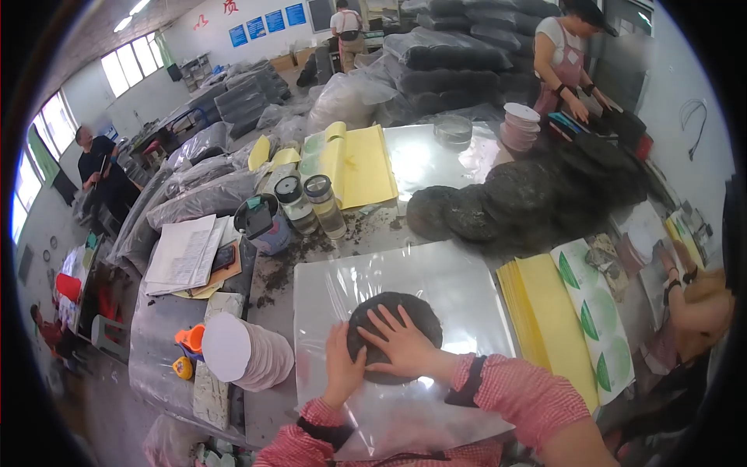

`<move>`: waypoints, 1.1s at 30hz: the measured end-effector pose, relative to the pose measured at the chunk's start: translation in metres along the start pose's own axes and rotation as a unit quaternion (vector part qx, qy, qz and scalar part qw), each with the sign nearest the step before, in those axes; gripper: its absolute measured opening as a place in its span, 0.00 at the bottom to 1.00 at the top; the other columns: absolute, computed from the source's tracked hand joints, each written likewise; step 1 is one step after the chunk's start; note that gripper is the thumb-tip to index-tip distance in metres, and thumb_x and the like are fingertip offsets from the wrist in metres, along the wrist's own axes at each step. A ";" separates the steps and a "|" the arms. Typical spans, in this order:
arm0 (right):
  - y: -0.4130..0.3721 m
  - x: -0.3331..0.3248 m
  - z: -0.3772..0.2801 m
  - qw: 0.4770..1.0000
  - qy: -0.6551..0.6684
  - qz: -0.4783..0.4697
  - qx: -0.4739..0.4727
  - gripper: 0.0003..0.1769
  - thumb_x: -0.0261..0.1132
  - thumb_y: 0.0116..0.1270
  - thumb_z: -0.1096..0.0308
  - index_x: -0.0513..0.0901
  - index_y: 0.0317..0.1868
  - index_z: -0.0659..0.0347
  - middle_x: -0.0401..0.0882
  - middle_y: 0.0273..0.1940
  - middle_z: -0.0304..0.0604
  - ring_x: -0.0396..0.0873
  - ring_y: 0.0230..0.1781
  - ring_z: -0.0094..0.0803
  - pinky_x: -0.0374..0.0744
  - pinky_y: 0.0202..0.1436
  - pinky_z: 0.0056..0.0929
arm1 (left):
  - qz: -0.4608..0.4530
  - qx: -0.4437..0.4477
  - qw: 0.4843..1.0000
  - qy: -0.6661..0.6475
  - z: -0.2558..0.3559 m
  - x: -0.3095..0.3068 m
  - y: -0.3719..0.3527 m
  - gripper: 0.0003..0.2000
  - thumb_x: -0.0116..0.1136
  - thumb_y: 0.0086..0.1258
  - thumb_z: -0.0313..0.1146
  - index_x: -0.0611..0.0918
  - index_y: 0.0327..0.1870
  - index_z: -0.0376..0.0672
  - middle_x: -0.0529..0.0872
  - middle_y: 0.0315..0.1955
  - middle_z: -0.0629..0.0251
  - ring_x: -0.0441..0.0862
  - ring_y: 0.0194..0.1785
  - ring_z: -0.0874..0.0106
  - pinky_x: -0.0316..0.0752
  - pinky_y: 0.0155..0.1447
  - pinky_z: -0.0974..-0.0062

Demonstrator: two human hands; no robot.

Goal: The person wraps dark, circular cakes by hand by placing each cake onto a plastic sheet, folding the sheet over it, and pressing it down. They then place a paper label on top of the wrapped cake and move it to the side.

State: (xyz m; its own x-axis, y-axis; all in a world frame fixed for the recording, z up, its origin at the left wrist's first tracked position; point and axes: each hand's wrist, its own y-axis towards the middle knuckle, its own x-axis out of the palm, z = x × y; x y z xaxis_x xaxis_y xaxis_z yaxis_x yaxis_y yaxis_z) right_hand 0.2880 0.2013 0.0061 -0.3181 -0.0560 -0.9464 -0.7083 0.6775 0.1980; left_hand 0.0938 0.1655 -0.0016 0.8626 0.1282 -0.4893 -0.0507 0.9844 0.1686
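A dark, rough-surfaced round cake (420, 315) lies on a clear plastic sheet (467, 300) in front of me. My right hand (405, 346) rests flat on top of it with the fingers spread. At the cake's left edge, my left hand (342, 364) touches the rim, its fingers stretched out and the thumb apart. Neither hand grips anything. Beyond the sheet, several similar dark cakes (471, 214) overlap in a long row towards the right. A stack of white paper discs (249, 354) stands left of the sheet.
Yellow sheets (545, 319) and green-printed strips (595, 319) lie to the right. Two lidded jars (325, 206), a bucket (264, 226) and papers (183, 253) are at the left. Co-workers stand around, one (564, 58) at the far right corner and another person's arms (696, 303) at the right.
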 end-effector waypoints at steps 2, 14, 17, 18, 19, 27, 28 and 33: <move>0.000 0.002 0.001 1.000 -0.005 -0.016 -0.010 0.44 0.53 0.73 0.34 0.62 0.80 0.54 0.52 0.81 0.60 0.44 0.83 0.59 0.43 0.81 0.67 | -0.040 0.189 0.967 0.165 0.029 -0.015 0.011 0.35 0.56 0.63 0.20 0.66 0.76 0.36 0.68 0.73 0.44 0.63 0.78 0.49 0.58 0.80 0.56; 0.007 0.018 0.007 0.991 -0.006 -0.124 -0.049 0.43 0.56 0.72 0.47 0.57 0.80 0.59 0.44 0.81 0.68 0.43 0.80 0.69 0.44 0.77 0.73 | -0.268 0.327 0.874 0.241 0.009 0.043 0.041 0.28 0.51 0.69 0.32 0.72 0.74 0.46 0.67 0.73 0.49 0.59 0.80 0.51 0.51 0.80 0.48; 0.010 0.023 0.012 0.986 0.030 -0.152 -0.068 0.42 0.56 0.72 0.48 0.58 0.80 0.61 0.45 0.80 0.69 0.45 0.79 0.70 0.46 0.77 0.71 | -0.278 0.294 0.878 0.256 0.008 0.048 0.041 0.27 0.52 0.69 0.32 0.73 0.72 0.49 0.68 0.73 0.54 0.59 0.80 0.55 0.51 0.80 0.48; 0.010 0.024 0.014 0.985 0.034 -0.154 -0.074 0.42 0.56 0.72 0.49 0.58 0.79 0.61 0.46 0.80 0.70 0.45 0.79 0.70 0.46 0.78 0.71 | -0.276 0.297 0.876 0.262 0.007 0.048 0.041 0.27 0.52 0.69 0.32 0.73 0.72 0.49 0.68 0.73 0.54 0.59 0.80 0.55 0.51 0.80 0.48; 0.009 0.024 0.016 0.984 0.032 -0.154 -0.080 0.42 0.56 0.72 0.49 0.58 0.79 0.62 0.46 0.79 0.70 0.46 0.79 0.71 0.47 0.78 0.70 | -0.287 0.288 0.879 0.251 0.008 0.047 0.043 0.32 0.58 0.63 0.31 0.72 0.73 0.50 0.66 0.74 0.54 0.59 0.80 0.54 0.49 0.80 0.47; 0.003 0.048 0.022 0.994 -0.003 -0.067 -0.089 0.37 0.54 0.74 0.55 0.59 0.79 0.60 0.51 0.77 0.72 0.50 0.77 0.73 0.53 0.77 0.67 | -0.245 0.274 0.888 0.278 -0.017 0.070 0.040 0.36 0.71 0.52 0.39 0.76 0.67 0.51 0.72 0.68 0.57 0.67 0.73 0.52 0.56 0.76 0.42; -0.004 0.061 0.023 0.994 0.003 -0.067 -0.086 0.37 0.54 0.74 0.55 0.59 0.79 0.60 0.51 0.77 0.72 0.50 0.77 0.73 0.53 0.77 0.67 | -0.238 0.275 0.889 0.279 -0.016 0.070 0.037 0.35 0.72 0.52 0.42 0.76 0.66 0.50 0.73 0.67 0.57 0.68 0.73 0.52 0.57 0.75 0.42; 0.002 0.088 0.041 0.976 -0.103 -0.119 -0.148 0.40 0.56 0.73 0.46 0.62 0.79 0.57 0.47 0.81 0.65 0.48 0.80 0.67 0.50 0.75 0.74 | -0.226 0.300 0.903 0.209 -0.020 0.055 0.027 0.30 0.65 0.61 0.35 0.75 0.67 0.40 0.72 0.68 0.48 0.67 0.73 0.49 0.59 0.77 0.45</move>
State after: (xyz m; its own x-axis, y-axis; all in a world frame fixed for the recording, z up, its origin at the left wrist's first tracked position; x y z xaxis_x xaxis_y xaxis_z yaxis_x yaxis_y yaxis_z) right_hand 0.2842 0.2277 -0.0867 -0.0108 -0.0159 -0.9998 -0.9077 0.4196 0.0031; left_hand 0.1296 0.2016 -0.0411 0.4548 -0.1130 -0.8834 0.6489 0.7214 0.2419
